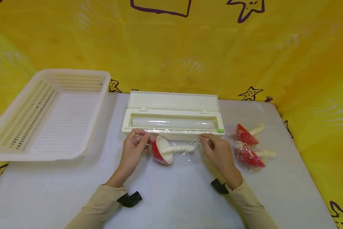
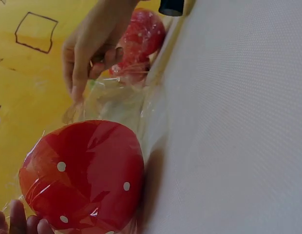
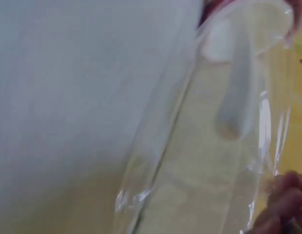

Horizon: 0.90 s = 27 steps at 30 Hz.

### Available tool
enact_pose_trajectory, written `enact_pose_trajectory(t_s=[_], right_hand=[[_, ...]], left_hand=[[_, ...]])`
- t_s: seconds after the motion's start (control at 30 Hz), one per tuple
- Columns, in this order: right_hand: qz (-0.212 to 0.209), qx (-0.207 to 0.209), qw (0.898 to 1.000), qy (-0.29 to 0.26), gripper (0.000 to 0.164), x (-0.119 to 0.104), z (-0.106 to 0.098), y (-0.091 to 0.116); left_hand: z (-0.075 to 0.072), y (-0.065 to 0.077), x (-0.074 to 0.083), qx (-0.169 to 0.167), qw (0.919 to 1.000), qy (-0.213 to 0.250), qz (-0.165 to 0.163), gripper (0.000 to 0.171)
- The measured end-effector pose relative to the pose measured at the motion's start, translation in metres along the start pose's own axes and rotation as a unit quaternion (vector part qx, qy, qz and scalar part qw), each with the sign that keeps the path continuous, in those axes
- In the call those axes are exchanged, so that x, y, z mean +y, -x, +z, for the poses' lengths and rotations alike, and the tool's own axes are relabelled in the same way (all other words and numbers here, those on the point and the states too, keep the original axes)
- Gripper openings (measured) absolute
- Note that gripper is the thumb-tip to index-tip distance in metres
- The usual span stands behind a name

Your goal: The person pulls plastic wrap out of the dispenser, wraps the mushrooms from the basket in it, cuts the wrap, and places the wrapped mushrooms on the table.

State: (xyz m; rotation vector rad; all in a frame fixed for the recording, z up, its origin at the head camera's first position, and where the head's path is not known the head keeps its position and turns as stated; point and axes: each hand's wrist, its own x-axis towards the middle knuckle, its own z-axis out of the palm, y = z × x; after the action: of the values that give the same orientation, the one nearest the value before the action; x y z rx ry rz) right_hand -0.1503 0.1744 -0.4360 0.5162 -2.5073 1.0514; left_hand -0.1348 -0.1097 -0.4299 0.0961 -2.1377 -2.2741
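A toy mushroom (image 1: 162, 154) with a red, white-dotted cap and a pale stem lies on its side on the table, stem pointing right. Clear cling film (image 1: 189, 154) covers it and stretches out past the stem. My left hand (image 1: 131, 152), beside the cap, pinches the film between thumb and fingers. Off the stem's end, my right hand (image 1: 220, 156) pinches the film's other side. The left wrist view shows the film drawn over the dotted cap (image 2: 85, 175). Through the film, the stem (image 3: 236, 92) shows in the right wrist view.
Behind the hands stands a white film dispenser box (image 1: 172, 136), its lid (image 1: 172, 101) raised and a film roll (image 1: 172, 122) inside. Two film-wrapped mushrooms, one farther back (image 1: 245, 135) and one nearer (image 1: 250, 156), lie at right. A white slotted basket (image 1: 98, 127) occupies the left.
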Motion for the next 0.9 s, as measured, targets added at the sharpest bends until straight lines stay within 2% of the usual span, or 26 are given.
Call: enact_pose_trajectory(t_s=[0.03, 0.07, 0.13, 0.17, 0.23, 0.3, 0.37, 0.4, 0.53, 0.6, 0.67, 0.77, 0.9], right_hand=[[0.047, -0.023, 0.997, -0.061, 0.016, -0.001, -0.001, 0.0], [0.091, -0.04, 0.988, -0.12, 0.019, -0.002, -0.003, 0.0], [0.162, -0.068, 0.957, -0.229, 0.026, -0.004, -0.007, 0.0], [0.183, -0.08, 0.941, -0.274, 0.028, -0.004, -0.008, 0.0], [0.198, -0.104, 0.915, -0.336, 0.031, -0.005, -0.009, -0.001], [0.179, -0.13, 0.905, -0.365, 0.032, -0.007, -0.008, -0.001], [0.151, -0.159, 0.905, -0.366, 0.033, -0.008, -0.006, 0.0], [0.135, -0.176, 0.908, -0.354, 0.036, -0.009, -0.004, 0.001], [0.069, -0.245, 0.937, -0.24, 0.061, -0.008, 0.006, 0.007], [0.044, -0.275, 0.944, -0.176, 0.075, -0.007, 0.01, 0.011], [0.021, -0.294, 0.947, -0.128, 0.081, -0.006, 0.014, 0.013], [0.003, -0.302, 0.95, -0.085, 0.071, -0.007, 0.017, 0.014], [-0.026, -0.285, 0.957, -0.053, 0.039, -0.009, 0.019, 0.014]], left_hand=[[0.001, 0.0, -0.001, 0.003, 1.0, -0.007, 0.002, 0.007], [0.002, 0.0, -0.001, 0.004, 0.9999, -0.014, 0.003, 0.008], [0.003, 0.001, -0.002, 0.002, 0.9995, -0.03, 0.007, 0.011], [0.003, 0.001, -0.002, 0.0, 0.9994, -0.034, 0.009, 0.012], [0.004, 0.001, -0.003, -0.007, 0.999, -0.043, 0.012, 0.016], [0.005, 0.002, -0.003, -0.02, 0.9976, -0.063, 0.019, 0.022], [0.006, 0.004, -0.003, -0.039, 0.9949, -0.088, 0.029, 0.029], [0.007, 0.004, -0.003, -0.05, 0.9928, -0.103, 0.035, 0.033], [0.009, 0.007, -0.004, -0.095, 0.9838, -0.143, 0.051, 0.037], [0.009, 0.007, -0.005, -0.112, 0.9806, -0.15, 0.058, 0.035], [0.009, 0.007, -0.007, -0.124, 0.9778, -0.156, 0.065, 0.032], [0.008, 0.007, -0.007, -0.138, 0.9741, -0.165, 0.07, 0.031], [0.008, 0.009, -0.005, -0.154, 0.9691, -0.181, 0.065, 0.03]])
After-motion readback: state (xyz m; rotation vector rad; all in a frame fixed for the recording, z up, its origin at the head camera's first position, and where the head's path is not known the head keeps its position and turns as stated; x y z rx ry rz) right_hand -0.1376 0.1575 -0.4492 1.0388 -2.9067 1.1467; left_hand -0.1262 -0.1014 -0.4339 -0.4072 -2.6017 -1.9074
